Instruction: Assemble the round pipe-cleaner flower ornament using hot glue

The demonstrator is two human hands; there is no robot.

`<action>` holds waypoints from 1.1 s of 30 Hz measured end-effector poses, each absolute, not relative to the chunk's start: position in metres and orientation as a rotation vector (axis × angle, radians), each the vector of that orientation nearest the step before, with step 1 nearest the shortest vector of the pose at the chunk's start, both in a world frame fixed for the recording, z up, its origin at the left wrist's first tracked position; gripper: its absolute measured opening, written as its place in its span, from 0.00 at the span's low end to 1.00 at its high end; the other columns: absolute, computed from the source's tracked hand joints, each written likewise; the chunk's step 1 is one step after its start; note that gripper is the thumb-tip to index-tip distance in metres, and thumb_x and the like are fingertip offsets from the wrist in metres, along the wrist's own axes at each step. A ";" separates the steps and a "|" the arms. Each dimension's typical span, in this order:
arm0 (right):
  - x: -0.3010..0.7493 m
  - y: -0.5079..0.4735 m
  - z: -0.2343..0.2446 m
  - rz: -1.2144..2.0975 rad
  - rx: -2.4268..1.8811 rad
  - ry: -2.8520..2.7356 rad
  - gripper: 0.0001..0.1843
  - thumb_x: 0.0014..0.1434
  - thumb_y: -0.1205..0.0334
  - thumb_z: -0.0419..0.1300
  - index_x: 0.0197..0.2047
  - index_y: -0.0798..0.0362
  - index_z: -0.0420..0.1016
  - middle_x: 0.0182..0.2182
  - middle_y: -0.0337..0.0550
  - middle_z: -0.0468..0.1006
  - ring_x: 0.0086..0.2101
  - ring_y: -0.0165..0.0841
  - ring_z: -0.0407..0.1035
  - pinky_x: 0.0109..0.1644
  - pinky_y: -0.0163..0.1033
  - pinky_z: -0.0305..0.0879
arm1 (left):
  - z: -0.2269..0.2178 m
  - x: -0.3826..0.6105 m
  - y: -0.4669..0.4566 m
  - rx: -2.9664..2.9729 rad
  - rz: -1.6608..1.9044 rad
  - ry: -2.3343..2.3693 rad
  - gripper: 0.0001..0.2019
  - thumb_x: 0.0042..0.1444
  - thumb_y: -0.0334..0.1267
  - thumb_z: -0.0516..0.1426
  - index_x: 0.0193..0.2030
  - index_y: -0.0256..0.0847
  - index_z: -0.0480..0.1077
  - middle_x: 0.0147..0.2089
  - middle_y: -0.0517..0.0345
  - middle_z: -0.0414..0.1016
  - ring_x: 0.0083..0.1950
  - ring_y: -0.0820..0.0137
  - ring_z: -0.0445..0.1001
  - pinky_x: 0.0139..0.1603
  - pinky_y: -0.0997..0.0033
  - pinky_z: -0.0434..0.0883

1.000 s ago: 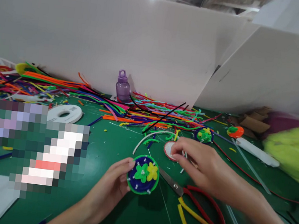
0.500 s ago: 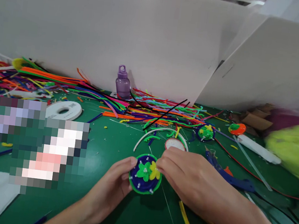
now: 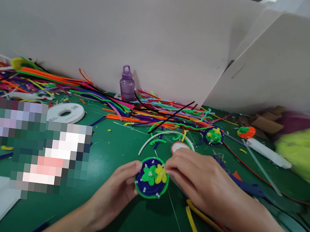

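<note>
Near the front edge of the green bench (image 3: 117, 145), a round blue-and-green disc (image 3: 151, 178) bearing two small flowers is gripped at its left rim by the left hand (image 3: 117, 194), while its right rim is pinched by the right hand (image 3: 195, 181).

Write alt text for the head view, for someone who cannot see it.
The left hand holds a green-rimmed blue disc by its edge while fingertips of the right hand touch its yellow flower. Behind, bright pipe cleaners litter the green table near a purple bottle.
</note>
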State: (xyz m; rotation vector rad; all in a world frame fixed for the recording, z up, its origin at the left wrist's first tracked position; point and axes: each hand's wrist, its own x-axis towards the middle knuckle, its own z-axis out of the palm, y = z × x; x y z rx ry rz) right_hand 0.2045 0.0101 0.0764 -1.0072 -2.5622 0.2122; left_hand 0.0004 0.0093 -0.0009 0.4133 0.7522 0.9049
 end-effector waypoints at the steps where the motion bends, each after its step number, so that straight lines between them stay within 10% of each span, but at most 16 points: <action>1: 0.205 0.011 0.076 0.277 -1.015 -2.526 0.05 0.65 0.66 0.50 0.40 0.52 0.67 0.35 0.39 0.73 0.38 0.31 0.66 0.44 0.37 0.60 | 0.000 0.001 0.009 0.422 0.904 0.738 0.05 0.54 0.34 0.60 0.37 0.35 0.74 0.31 0.58 0.72 0.29 0.78 0.67 0.33 0.77 0.68; 33: 0.202 0.011 0.082 0.580 -1.300 -2.378 0.07 0.66 0.61 0.45 0.34 0.50 0.57 0.31 0.35 0.65 0.29 0.29 0.57 0.30 0.35 0.55 | 0.007 0.000 0.008 0.423 0.910 0.770 0.06 0.51 0.35 0.62 0.36 0.38 0.74 0.35 0.57 0.74 0.32 0.75 0.70 0.36 0.75 0.69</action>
